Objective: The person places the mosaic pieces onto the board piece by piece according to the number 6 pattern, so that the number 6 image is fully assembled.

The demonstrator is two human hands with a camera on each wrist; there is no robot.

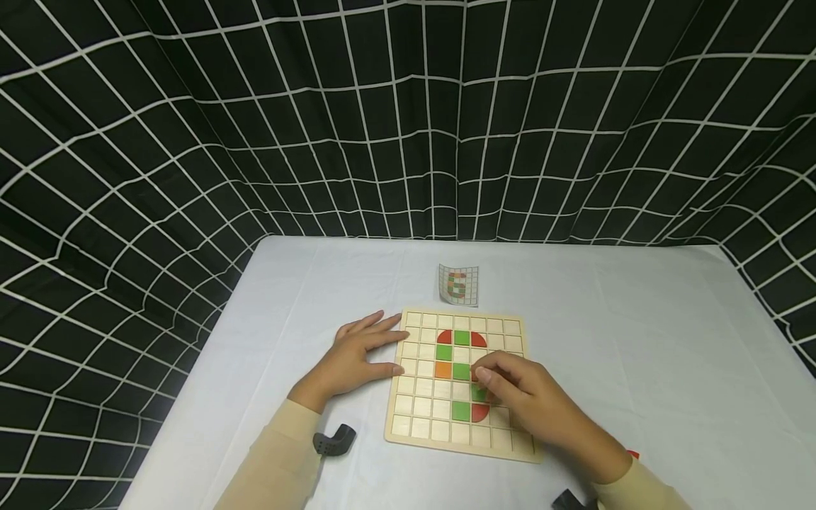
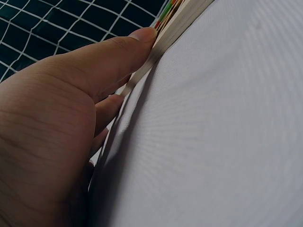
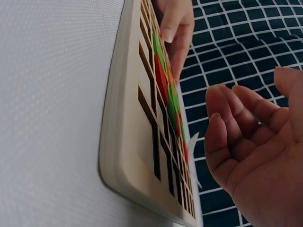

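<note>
A pale wooden grid board (image 1: pixel 422 428) lies on the white-covered table with green, red and orange pieces in its cells. Some pieces are squares, like the orange piece (image 1: pixel 443 370); others, like the lower red piece (image 1: pixel 480 412), have a rounded side. My left hand (image 1: pixel 353 358) rests at the board's left edge, fingers spread, thumb and fingertips touching the rim. Over the right middle of the board is my right hand (image 1: pixel 525 393), its fingers loosely bent. Its fingertips partly cover a reddish piece beside a green square (image 1: pixel 462 371). In the right wrist view no piece shows between these fingers.
Behind the board lies a small curled card (image 1: pixel 468 292) printed with a coloured grid pattern. Dark wrist devices, such as the left one (image 1: pixel 334 440), sit by both sleeves. Something red (image 1: pixel 632 454) peeks out beside the right wrist. A black gridded curtain (image 1: pixel 408 106) surrounds the table.
</note>
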